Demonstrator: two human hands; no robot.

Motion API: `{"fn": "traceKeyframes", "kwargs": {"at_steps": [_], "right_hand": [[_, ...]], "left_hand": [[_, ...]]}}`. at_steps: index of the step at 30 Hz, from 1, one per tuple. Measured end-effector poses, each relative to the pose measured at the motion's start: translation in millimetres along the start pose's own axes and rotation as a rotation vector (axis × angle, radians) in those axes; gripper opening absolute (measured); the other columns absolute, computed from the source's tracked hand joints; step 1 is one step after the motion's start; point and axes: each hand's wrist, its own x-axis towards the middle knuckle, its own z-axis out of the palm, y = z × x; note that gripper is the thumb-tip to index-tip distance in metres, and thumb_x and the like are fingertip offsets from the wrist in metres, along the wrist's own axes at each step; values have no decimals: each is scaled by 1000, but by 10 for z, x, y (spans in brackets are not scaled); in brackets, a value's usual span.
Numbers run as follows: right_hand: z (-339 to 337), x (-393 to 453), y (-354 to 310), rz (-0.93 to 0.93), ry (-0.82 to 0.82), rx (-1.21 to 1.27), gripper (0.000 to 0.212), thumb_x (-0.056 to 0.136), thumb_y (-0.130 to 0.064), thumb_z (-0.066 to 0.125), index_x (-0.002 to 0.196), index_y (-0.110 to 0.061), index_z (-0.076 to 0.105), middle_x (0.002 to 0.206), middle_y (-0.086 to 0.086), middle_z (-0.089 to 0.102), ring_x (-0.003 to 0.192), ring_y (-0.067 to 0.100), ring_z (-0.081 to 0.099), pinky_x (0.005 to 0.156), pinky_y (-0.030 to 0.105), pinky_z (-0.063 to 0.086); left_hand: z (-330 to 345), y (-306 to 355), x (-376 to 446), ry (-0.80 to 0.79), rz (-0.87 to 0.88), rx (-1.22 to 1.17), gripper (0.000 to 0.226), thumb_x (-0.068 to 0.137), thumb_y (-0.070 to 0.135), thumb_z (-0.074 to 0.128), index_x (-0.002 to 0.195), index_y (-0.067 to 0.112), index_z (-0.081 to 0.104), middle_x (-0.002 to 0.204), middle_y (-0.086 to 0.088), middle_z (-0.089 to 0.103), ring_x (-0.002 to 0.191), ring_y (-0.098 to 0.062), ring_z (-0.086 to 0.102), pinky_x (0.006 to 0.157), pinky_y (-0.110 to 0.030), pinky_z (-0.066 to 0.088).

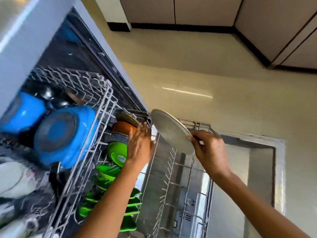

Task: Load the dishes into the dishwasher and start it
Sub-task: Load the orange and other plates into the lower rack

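The dishwasher (56,24) stands open, both wire racks pulled out. My right hand (208,150) grips the edge of a round steel plate (169,129), held tilted above the bare tines of the lower rack (171,177). My left hand (139,143) hovers with fingers spread over the row of dishes in that rack: an orange bowl (122,127), a grey one and several green bowls (116,153). It holds nothing. The upper rack (101,107) carries two blue pots (63,134) and dark cups.
The open dishwasher door (260,169) lies flat under the lower rack. Beige floor tiles (197,66) spread beyond it, bounded by cabinet fronts (197,9) with a black kick strip. Pale dishes (12,177) sit blurred at the left edge.
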Motion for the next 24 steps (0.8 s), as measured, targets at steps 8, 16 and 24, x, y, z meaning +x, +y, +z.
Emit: {"fn": "traceKeyframes", "kwargs": {"at_steps": [8, 16, 24], "right_hand": [[532, 595, 86, 3, -75, 34, 20, 87, -23, 55, 78, -10, 67, 71, 6, 66, 62, 27, 59, 54, 39, 48], [932, 963, 32, -34, -148, 50, 15, 88, -20, 60, 85, -9, 70, 78, 9, 70, 71, 33, 63, 60, 40, 51], [1197, 1111, -139, -45, -202, 56, 13, 87, -17, 61, 88, -10, 72, 78, 12, 71, 75, 36, 63, 62, 39, 51]], "left_hand": [[180, -383, 434, -41, 20, 116, 50, 98, 33, 38, 144, 12, 36, 154, -5, 29, 145, -20, 15, 115, -44, 0], [300, -503, 72, 41, -84, 1, 48, 96, 20, 45, 143, 11, 40, 151, -2, 33, 143, -20, 21, 115, -41, 3], [347, -608, -25, 76, -29, 36, 70, 67, 3, 74, 133, 7, 53, 142, -7, 47, 133, -24, 42, 109, -49, 24]]}}
